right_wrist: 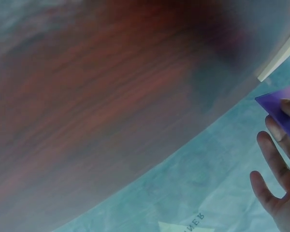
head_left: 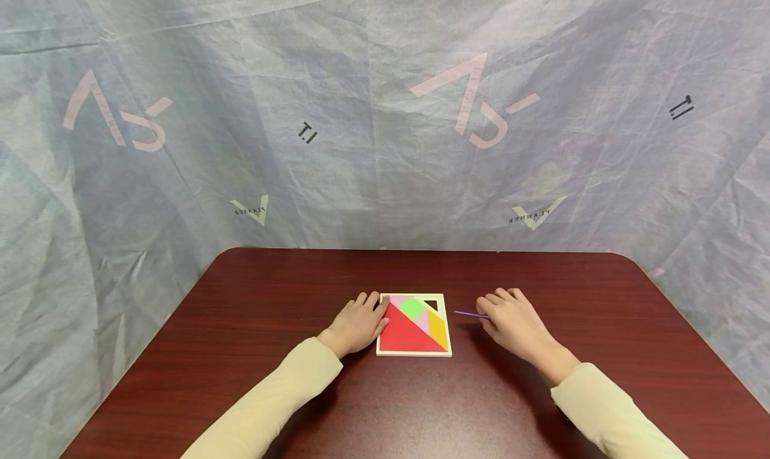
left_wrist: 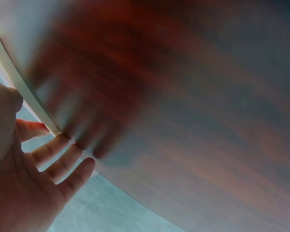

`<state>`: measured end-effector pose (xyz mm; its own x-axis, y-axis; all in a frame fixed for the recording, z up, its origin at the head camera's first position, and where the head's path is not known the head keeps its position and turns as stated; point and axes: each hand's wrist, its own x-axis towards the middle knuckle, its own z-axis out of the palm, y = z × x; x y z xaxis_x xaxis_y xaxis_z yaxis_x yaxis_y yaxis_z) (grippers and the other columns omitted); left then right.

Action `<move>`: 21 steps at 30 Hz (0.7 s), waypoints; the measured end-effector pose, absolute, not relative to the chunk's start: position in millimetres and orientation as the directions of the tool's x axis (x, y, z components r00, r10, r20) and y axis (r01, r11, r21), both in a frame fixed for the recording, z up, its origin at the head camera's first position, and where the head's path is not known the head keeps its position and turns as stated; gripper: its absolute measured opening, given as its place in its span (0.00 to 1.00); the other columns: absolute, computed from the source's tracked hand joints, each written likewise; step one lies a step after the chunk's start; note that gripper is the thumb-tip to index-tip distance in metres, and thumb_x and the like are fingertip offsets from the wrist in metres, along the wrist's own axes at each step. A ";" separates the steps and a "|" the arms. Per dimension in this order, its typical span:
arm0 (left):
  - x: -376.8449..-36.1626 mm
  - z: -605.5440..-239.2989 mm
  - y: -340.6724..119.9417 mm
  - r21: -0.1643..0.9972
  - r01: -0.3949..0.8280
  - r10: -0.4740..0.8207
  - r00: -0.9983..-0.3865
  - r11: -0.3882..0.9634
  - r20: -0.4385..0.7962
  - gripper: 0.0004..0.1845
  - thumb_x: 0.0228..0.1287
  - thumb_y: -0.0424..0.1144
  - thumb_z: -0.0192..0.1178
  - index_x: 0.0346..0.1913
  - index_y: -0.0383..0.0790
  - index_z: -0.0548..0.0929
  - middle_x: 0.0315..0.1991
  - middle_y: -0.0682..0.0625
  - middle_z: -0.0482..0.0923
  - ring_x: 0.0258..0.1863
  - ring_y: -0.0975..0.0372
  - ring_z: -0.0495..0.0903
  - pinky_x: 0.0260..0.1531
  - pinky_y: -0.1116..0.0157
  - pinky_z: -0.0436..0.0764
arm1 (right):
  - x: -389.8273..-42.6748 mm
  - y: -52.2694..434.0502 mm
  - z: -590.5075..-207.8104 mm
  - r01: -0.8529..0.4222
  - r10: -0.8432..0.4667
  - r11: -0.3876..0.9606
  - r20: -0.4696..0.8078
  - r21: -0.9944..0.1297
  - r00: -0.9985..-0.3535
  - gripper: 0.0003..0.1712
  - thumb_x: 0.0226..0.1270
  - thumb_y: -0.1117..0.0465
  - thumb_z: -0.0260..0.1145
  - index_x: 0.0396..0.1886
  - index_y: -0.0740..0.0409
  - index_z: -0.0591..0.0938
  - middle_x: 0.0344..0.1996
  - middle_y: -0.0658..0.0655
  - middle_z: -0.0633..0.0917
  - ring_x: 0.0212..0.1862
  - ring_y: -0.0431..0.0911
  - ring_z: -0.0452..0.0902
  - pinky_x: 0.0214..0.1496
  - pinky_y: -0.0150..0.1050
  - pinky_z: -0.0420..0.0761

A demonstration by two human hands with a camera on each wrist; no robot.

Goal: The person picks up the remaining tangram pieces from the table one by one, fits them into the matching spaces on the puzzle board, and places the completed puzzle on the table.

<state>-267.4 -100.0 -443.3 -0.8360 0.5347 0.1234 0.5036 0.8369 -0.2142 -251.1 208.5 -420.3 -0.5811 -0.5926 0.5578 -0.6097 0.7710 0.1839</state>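
Note:
A square white-rimmed tangram tray point(head_left: 415, 354) lies on the table in the head view. In it are a large red triangle point(head_left: 406, 332), a green square point(head_left: 413, 307), pink pieces and a yellow piece point(head_left: 438, 329). A dark gap shows at its upper right. My left hand point(head_left: 359, 324) rests against the tray's left side, fingers extended; the left wrist view shows them at the pale rim point(left_wrist: 26, 92). To the right of the tray, my right hand point(head_left: 514, 322) pinches a thin purple triangle point(right_wrist: 275, 108) above the table, its tip pointing toward the tray.
The dark red wooden table point(head_left: 289, 278) has rounded far corners. A grey cloth point(head_left: 337, 178) with printed letters hangs behind it and along both sides.

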 end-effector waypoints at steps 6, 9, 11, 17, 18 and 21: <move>-267.3 -443.0 -99.6 -0.214 0.501 0.532 -0.838 0.838 0.119 0.25 0.69 0.51 0.43 0.63 0.42 0.68 0.55 0.44 0.67 0.50 0.53 0.69 0.45 0.57 0.74 | -256.1 199.5 -420.6 -0.610 -0.593 0.770 0.563 0.188 -0.575 0.15 0.40 0.66 0.69 0.20 0.52 0.70 0.18 0.48 0.74 0.29 0.47 0.70 0.36 0.43 0.67; -267.0 -442.4 -99.4 -0.212 0.500 0.529 -0.841 0.839 0.112 0.25 0.70 0.51 0.42 0.63 0.42 0.68 0.56 0.44 0.67 0.51 0.53 0.69 0.46 0.57 0.74 | -257.8 194.5 -420.2 -0.613 -0.593 0.768 0.564 0.182 -0.575 0.14 0.41 0.66 0.70 0.20 0.53 0.71 0.19 0.48 0.75 0.29 0.47 0.70 0.35 0.42 0.67; -267.2 -442.8 -99.4 -0.212 0.500 0.528 -0.842 0.840 0.108 0.25 0.70 0.51 0.42 0.63 0.42 0.68 0.56 0.44 0.66 0.51 0.53 0.69 0.46 0.57 0.74 | -259.0 191.1 -420.0 -0.615 -0.592 0.768 0.562 0.178 -0.578 0.13 0.41 0.66 0.70 0.20 0.53 0.71 0.19 0.49 0.76 0.29 0.47 0.70 0.35 0.41 0.67; -267.2 -442.9 -99.3 -0.216 0.497 0.526 -0.844 0.840 0.103 0.25 0.70 0.51 0.42 0.64 0.42 0.68 0.56 0.45 0.66 0.51 0.53 0.68 0.46 0.58 0.74 | -263.0 181.0 -419.5 -0.613 -0.596 0.769 0.547 0.179 -0.588 0.14 0.42 0.65 0.70 0.20 0.52 0.71 0.20 0.49 0.76 0.30 0.47 0.69 0.34 0.40 0.66; -267.1 -442.5 -99.2 -0.216 0.497 0.525 -0.845 0.841 0.103 0.25 0.70 0.51 0.42 0.64 0.42 0.68 0.56 0.44 0.66 0.51 0.53 0.68 0.46 0.58 0.74 | -263.9 179.3 -419.5 -0.615 -0.597 0.768 0.547 0.179 -0.587 0.14 0.42 0.65 0.70 0.20 0.52 0.71 0.20 0.49 0.77 0.30 0.47 0.70 0.34 0.40 0.66; -266.8 -442.0 -99.2 -0.213 0.496 0.524 -0.846 0.842 0.100 0.25 0.70 0.51 0.42 0.64 0.43 0.67 0.56 0.44 0.66 0.51 0.53 0.68 0.46 0.58 0.74 | -267.0 174.0 -419.8 -0.618 -0.599 0.765 0.553 0.181 -0.579 0.15 0.41 0.65 0.71 0.20 0.53 0.70 0.20 0.50 0.77 0.29 0.47 0.70 0.33 0.40 0.66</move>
